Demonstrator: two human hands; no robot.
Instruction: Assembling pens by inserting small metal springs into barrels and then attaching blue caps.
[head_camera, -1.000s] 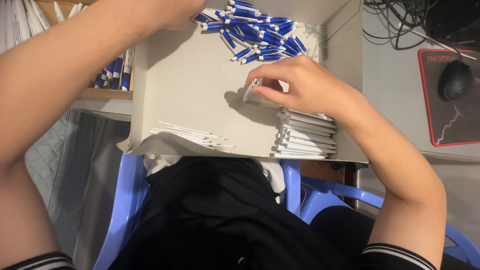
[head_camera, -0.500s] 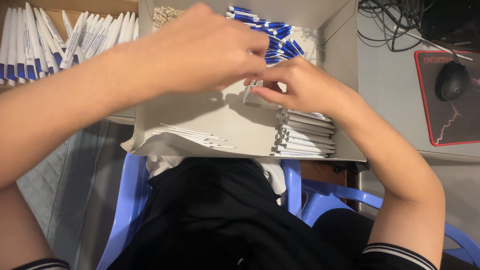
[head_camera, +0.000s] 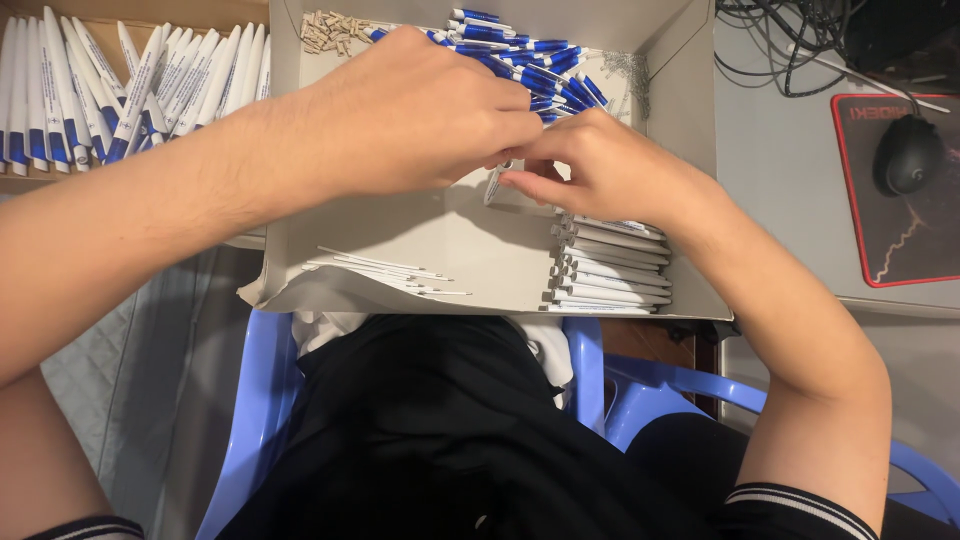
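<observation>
1. A shallow grey cardboard box (head_camera: 470, 250) sits on the person's lap, above a blue plastic chair (head_camera: 255, 400). It holds everything the hands are working on.
2. To the far left, an open tray (head_camera: 60, 180) is packed with finished white-and-blue pens (head_camera: 130, 90) lying side by side. That full row suggests a good share of the assembly is done.
3. At the far side of the box lies a loose heap of blue pen parts (head_camera: 520, 55), so plenty seems left to put together.
4. At the near right of the box, white barrels (head_camera: 610, 270) are stacked in a neat pile; at the near left lie a few thin white refills (head_camera: 385, 272).
5. On the right, a desk carries a black mouse (head_camera: 907, 155) on a black mat with a red border (head_camera: 880, 230). Its printed marking is left unread.
6. The left hand (head_camera: 420, 115) is curled over, fingers pinched toward the right hand (head_camera: 600, 165), which is closed on a small white pen piece (head_camera: 495, 183) held over the middle of the box. Whether the left hand grips the piece too, I cannot tell.
</observation>
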